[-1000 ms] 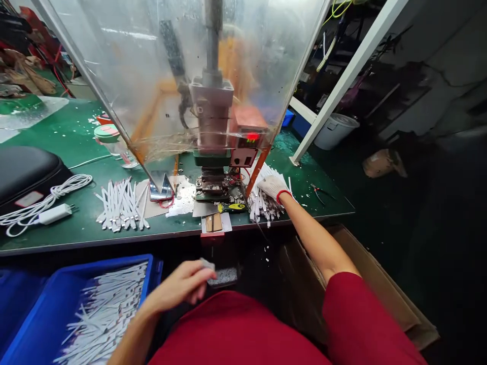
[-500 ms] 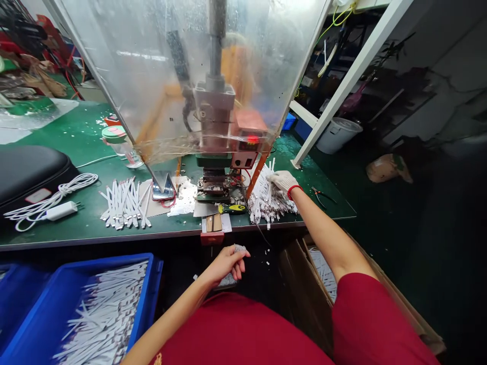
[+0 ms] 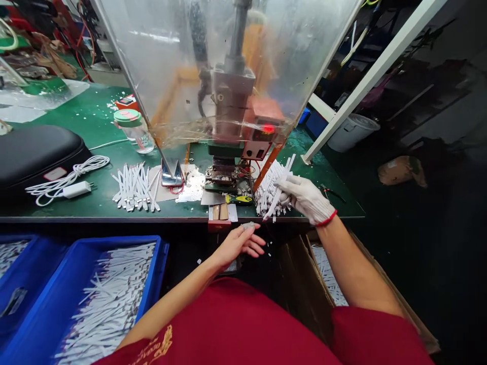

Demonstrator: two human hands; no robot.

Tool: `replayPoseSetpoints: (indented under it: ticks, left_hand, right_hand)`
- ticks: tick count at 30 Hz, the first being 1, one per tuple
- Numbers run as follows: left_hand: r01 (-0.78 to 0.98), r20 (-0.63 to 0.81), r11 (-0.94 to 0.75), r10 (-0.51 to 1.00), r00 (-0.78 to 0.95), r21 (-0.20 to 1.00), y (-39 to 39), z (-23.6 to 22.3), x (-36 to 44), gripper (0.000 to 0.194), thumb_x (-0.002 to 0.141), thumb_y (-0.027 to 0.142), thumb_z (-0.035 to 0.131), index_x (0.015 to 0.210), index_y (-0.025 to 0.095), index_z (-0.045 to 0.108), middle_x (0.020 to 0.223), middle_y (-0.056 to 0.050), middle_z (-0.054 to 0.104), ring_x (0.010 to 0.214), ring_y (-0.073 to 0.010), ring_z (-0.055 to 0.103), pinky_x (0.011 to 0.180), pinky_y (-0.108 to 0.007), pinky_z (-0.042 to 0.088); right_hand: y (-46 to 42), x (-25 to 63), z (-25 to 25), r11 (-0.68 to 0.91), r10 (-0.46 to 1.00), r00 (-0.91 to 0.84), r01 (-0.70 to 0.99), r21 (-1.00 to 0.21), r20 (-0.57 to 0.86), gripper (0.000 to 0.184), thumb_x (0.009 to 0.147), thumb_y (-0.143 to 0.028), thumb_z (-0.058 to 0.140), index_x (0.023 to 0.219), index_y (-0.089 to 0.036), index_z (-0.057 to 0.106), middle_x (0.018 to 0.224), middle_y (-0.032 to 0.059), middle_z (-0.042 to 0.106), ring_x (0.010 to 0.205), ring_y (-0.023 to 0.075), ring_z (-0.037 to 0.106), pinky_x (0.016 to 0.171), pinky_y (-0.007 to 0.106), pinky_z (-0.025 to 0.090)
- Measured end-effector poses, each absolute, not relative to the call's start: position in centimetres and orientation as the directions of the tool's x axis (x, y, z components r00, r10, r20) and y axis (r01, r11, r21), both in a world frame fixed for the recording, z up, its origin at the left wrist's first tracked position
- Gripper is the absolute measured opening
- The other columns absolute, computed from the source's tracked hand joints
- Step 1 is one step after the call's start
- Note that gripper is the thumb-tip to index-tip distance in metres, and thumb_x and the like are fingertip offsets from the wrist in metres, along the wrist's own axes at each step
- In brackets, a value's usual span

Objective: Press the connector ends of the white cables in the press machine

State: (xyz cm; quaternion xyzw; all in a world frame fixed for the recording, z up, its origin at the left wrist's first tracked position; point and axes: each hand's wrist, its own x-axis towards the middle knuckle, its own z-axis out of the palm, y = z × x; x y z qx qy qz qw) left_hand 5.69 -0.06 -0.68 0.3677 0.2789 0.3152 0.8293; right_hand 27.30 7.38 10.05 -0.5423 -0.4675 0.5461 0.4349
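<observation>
Drawn nearer: right hand in white glove (image 3: 306, 199), fingers pinching flat white cable (image 3: 273, 203) mid-length, likely leaving ends free; bare left hand (image 3: 239, 243), fingers spread

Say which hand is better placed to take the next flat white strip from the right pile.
Right, likely: the white-gloved right hand is at the pile, apparently pinching one strip; the ungloved left hand is short of the green table.

Legible text: none | red display (image 3: 268, 129): blurred | shirt lettering (image 3: 150, 349): unclear | white label (image 3: 55, 174): unreadable
</observation>
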Motion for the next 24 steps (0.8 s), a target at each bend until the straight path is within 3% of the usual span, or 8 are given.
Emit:
replayPoseSetpoints:
  ticks: [3,14,19,24]
  left_hand:
    - [-0.336,-0.207,0.505,0.746,0.633,0.795,-0.2,0.4,5.5,0.052,0.081,0.054,0.066,0.107,0.009,0.058,0.094,-0.015,0.071,0.078,-0.0218,0.071,0.069,-0.031,0.054]
    - [-0.195,-0.271,0.38,0.864,0.425,0.904,-1.4,0.9,2.4,0.047,0.077,0.057,0.067,0.08,0.012,0.056,0.068,-0.006,0.069,0.05,-0.0131,0.064,0.047,-0.021,0.048]
    - [-0.091,-0.261,0.325,0.872,0.414,0.941,-1.6,0.4,1.4,0.047,0.082,0.054,0.064,0.098,0.009,0.065,0.06,0.001,0.061,0.044,-0.007,0.054,0.043,-0.017,0.039]
    - [-0.087,-0.288,0.357,0.854,0.433,0.93,-1.6,-0.5,0.8,0.053,0.082,0.054,0.063,0.108,0.008,0.067,0.06,0.001,0.059,0.044,-0.0069,0.052,0.045,-0.018,0.039]
  right_hand:
    - [4.9,24.6,9.1,-0.225,0.97,-0.09,0.026,-0.974,-0.226,0.034,0.075,-0.045,0.076,0.08,-0.015,0.061,0.063,0.0018,0.061,0.05,0.0101,0.053,0.045,0.02,0.045]
    - [3.7,19.6,7.9,-0.15,0.975,-0.14,0.152,-0.977,-0.172,0.036,0.078,-0.05,0.069,0.076,-0.016,0.06,0.06,0.0011,0.061,0.053,0.0114,0.055,0.05,0.022,0.049]
    - [3.6,18.4,7.5,-0.12,0.974,-0.17,0.186,-0.975,-0.153,0.034,0.078,-0.048,0.07,0.078,-0.015,0.062,0.06,0.001,0.061,0.051,0.0111,0.054,0.049,0.022,0.048]
    - [3.5,17.5,7.2,-0.107,0.964,-0.224,0.161,-0.981,-0.142,0.031,0.08,-0.046,0.068,0.077,-0.015,0.062,0.062,0.0011,0.061,0.052,0.0102,0.053,0.048,0.021,0.047]
